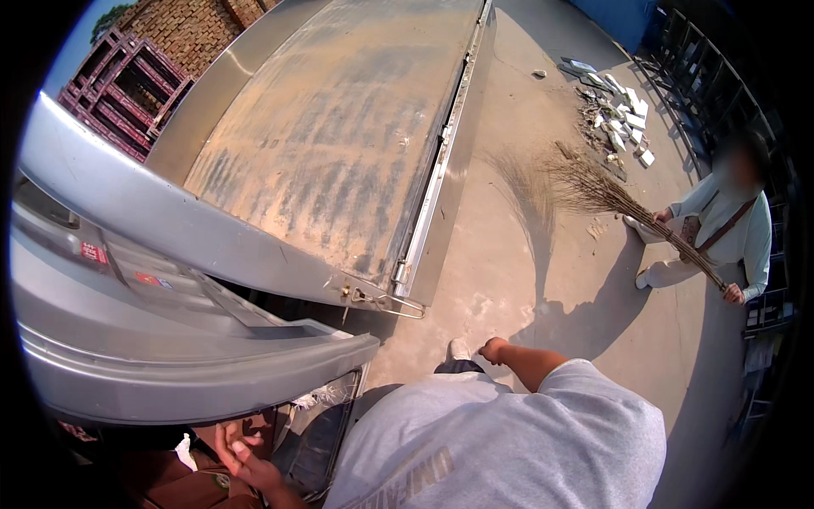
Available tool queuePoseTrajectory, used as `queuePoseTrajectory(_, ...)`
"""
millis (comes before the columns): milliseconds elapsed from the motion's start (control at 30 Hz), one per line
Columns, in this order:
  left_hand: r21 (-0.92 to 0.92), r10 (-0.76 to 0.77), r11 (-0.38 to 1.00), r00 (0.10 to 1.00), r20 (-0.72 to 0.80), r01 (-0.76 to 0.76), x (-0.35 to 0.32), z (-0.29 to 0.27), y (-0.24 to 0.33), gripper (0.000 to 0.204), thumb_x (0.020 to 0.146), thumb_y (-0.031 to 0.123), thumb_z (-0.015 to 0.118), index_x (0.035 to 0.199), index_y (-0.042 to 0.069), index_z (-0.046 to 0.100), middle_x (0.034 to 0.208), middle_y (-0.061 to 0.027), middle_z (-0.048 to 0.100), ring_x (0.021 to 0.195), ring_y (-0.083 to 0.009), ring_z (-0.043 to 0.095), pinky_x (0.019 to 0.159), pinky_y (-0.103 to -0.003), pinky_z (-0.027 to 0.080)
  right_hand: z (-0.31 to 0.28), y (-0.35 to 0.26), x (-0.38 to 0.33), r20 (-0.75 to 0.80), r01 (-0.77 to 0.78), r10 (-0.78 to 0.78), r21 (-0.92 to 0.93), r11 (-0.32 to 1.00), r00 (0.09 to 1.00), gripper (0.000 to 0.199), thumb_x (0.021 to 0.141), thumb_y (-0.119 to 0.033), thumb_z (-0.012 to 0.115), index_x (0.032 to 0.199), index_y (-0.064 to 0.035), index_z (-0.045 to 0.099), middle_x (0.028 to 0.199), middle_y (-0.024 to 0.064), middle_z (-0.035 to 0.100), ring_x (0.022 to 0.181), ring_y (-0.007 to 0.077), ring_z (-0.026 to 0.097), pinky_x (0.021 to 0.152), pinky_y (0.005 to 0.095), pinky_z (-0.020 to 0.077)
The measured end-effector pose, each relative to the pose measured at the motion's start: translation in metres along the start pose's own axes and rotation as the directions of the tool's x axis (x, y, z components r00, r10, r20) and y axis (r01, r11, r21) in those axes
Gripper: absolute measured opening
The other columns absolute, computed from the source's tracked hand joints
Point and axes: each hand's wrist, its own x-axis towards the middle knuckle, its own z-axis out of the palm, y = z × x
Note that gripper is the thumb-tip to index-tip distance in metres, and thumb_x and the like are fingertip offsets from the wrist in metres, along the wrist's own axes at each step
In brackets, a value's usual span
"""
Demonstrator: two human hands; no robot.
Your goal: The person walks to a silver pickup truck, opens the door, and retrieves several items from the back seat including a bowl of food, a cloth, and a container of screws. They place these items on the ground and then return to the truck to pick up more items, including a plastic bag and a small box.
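Note:
My left hand (246,458) is inside the cab of a small grey truck (170,339), over a brown seat (161,479). Its fingers are apart and nothing shows in them. A crumpled white tissue (185,452) lies beside it. My right hand (493,349) hangs low beside my body, above the concrete ground, its fingers curled in with nothing visible in them. Next to it one of my white shoes (459,349) shows. The truck's open door (195,386) stands at my left, between me and the flat cargo bed (339,127), which is dusty with sand.
At the right, another person (733,220) grips a long twig broom (619,197) in both hands. Behind the broom lies a heap of broken white blocks (623,110). A metal latch (365,295) juts from the bed's corner. Maroon metal frames (119,93) and stacked bricks (191,34) stand far left.

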Motion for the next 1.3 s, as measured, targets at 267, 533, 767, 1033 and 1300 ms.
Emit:
queuePoseTrajectory(267, 0.242, 0.383, 0.912, 0.900, -0.206, -0.333, 0.059, 0.025, 0.056, 0.062, 0.103, 0.035, 0.044, 0.143, -0.009, 0.031, 0.128, -0.0235, 0.052, 0.117, -0.0299, 0.054, 0.097, -0.038, 0.043, -0.039, 0.019, 0.013, -0.095, 0.055, -0.034, 0.226, 0.973, 0.995, 0.038, 0.088, -0.036, 0.054, 0.091, -0.0019, 0.071, 0.069, 0.0124, 0.068, 0.057, 0.0241, 0.063, 0.058, 0.0400, 0.0520)
queuePoseTrajectory(533, 0.394, 0.540, 0.829, 0.749, -0.383, -0.397, 0.094, 0.086, 0.116, 0.074, 0.092, 0.030, 0.069, 0.145, -0.005, 0.031, 0.137, -0.0271, 0.046, 0.124, -0.0382, 0.049, 0.100, -0.048, 0.046, -0.044, 0.039, 0.025, -0.093, -0.010, 0.044, 0.341, 0.940, 0.995, 0.036, 0.084, -0.034, 0.058, 0.086, 0.0003, 0.070, 0.070, 0.0155, 0.068, 0.057, 0.0258, 0.064, 0.058, 0.0406, 0.0523)
queuePoseTrajectory(767, 0.364, 0.524, 0.842, 0.762, -0.380, -0.397, 0.096, 0.092, 0.099, 0.073, 0.092, 0.031, 0.069, 0.143, -0.005, 0.033, 0.136, -0.0267, 0.047, 0.123, -0.0377, 0.050, 0.100, -0.047, 0.047, -0.058, 0.040, 0.028, -0.138, 0.005, 0.032, 0.263, 0.965, 0.990, 0.036, 0.080, -0.033, 0.060, 0.075, 0.0014, 0.069, 0.067, 0.0161, 0.067, 0.059, 0.0258, 0.065, 0.058, 0.0414, 0.0525)
queuePoseTrajectory(1033, 0.310, 0.444, 0.888, 0.806, -0.392, -0.339, 0.090, 0.106, 0.055, 0.071, 0.091, 0.031, 0.070, 0.142, -0.005, 0.036, 0.134, -0.0263, 0.049, 0.122, -0.0372, 0.051, 0.100, -0.046, 0.047, -0.119, 0.013, 0.089, -0.339, 0.248, -0.034, 0.613, 0.750, 0.940, 0.018, 0.085, -0.018, 0.065, 0.089, -0.0007, 0.063, 0.068, 0.0073, 0.062, 0.055, 0.0208, 0.060, 0.047, 0.0347, 0.0463)
queuePoseTrajectory(1300, 0.299, 0.176, 0.950, 0.942, -0.287, -0.087, 0.046, 0.193, 0.029, 0.070, 0.091, 0.032, 0.070, 0.141, -0.005, 0.038, 0.133, -0.0259, 0.050, 0.121, -0.0366, 0.053, 0.099, -0.045, 0.047, -0.333, -0.080, 0.089, -0.439, 0.386, 0.086, 0.855, 0.346, 0.894, 0.011, 0.089, -0.014, 0.063, 0.088, -0.0057, 0.055, 0.062, 0.0058, 0.053, 0.046, 0.0185, 0.052, 0.038, 0.0331, 0.0355)
